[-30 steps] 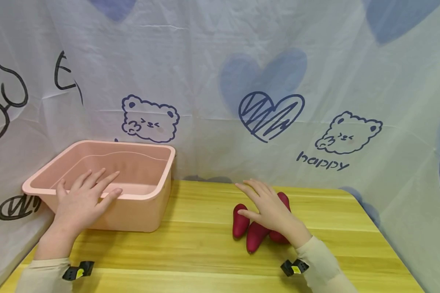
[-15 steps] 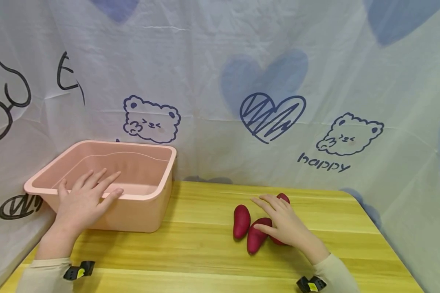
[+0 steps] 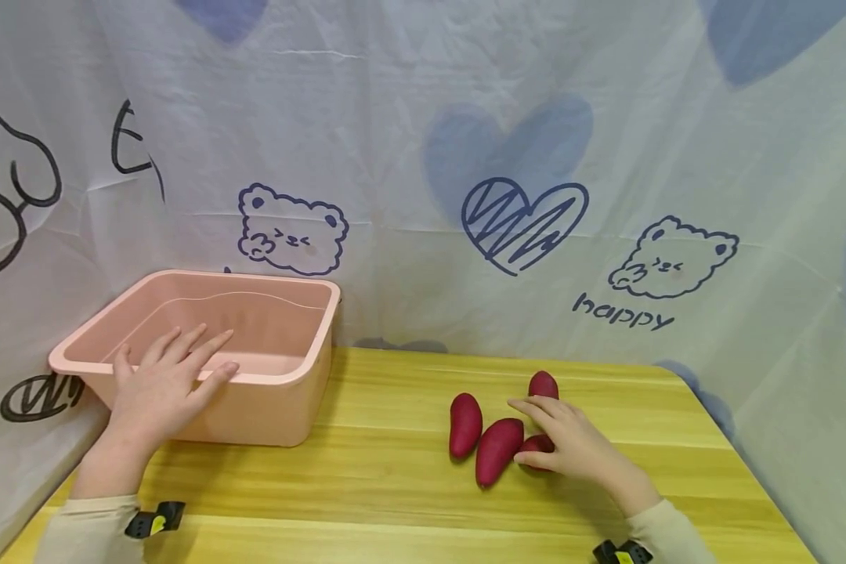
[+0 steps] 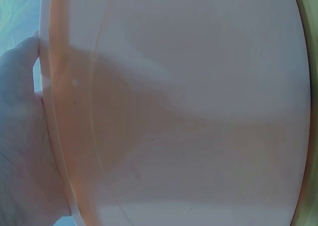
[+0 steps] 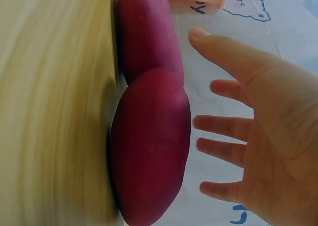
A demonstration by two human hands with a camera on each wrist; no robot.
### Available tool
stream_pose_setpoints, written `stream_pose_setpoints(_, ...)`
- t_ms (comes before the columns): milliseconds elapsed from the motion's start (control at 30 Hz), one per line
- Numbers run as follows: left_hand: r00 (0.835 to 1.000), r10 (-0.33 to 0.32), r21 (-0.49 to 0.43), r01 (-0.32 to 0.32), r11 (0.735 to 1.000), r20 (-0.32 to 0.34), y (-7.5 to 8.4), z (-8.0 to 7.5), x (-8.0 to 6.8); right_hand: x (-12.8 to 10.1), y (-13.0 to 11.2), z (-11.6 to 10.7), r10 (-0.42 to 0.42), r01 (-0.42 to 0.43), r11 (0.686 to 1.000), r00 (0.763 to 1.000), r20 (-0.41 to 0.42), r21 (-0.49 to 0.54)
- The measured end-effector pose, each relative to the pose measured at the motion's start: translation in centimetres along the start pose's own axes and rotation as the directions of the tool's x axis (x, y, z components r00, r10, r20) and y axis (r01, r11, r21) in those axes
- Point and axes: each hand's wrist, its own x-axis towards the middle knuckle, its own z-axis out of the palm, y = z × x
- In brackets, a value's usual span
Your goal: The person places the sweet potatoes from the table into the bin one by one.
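Overhead, bear-print sheet (image 3: 465,157) backs wooden table (image 3: 366,470).

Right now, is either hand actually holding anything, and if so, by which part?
Nothing is gripped. The left hand rests with straight fingers on the pink tub at its near rim. The right hand lies open over the purple sweet potatoes, fingers spread, not curled round any.

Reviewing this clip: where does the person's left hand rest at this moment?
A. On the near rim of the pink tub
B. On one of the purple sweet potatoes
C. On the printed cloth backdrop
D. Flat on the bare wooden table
A. The left hand lies with straight fingers over the near rim of the pink tub, away from the sweet potatoes.
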Motion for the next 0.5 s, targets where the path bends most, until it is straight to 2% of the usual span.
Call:
stream_pose_setpoints(333,1.0,0.003,-0.003,-0.003,1.0,0.004,0.09,0.18,0.12,-0.66,0.65,0.11,0.052,-0.058,0.997,0.991,0.12,0.049)
stream_pose_setpoints(500,1.0,0.002,-0.012,-0.002,1.0,0.002,-0.06,0.15,0.03,-0.54,0.66,-0.12,0.089,-0.101,0.993,0.98,0.179,0.055)
